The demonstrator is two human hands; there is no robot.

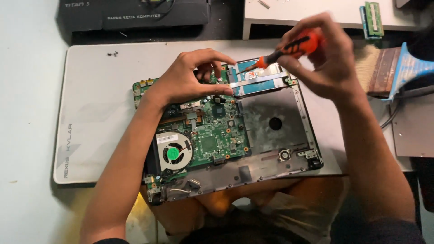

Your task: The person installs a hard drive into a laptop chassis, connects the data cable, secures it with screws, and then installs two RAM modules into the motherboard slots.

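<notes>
An opened laptop base lies on a pale mat, its green motherboard exposed with a round cooling fan at the lower left. My left hand rests over the board's top edge, fingertips touching beside a silver-and-blue drive at the top of the case. My right hand grips an orange-and-black screwdriver, its tip pointing down-left onto the drive's left end.
The pale mat covers the table. A black box sits at the top left, a white stand and green memory sticks at the top right. A blue-handled brush lies at the right.
</notes>
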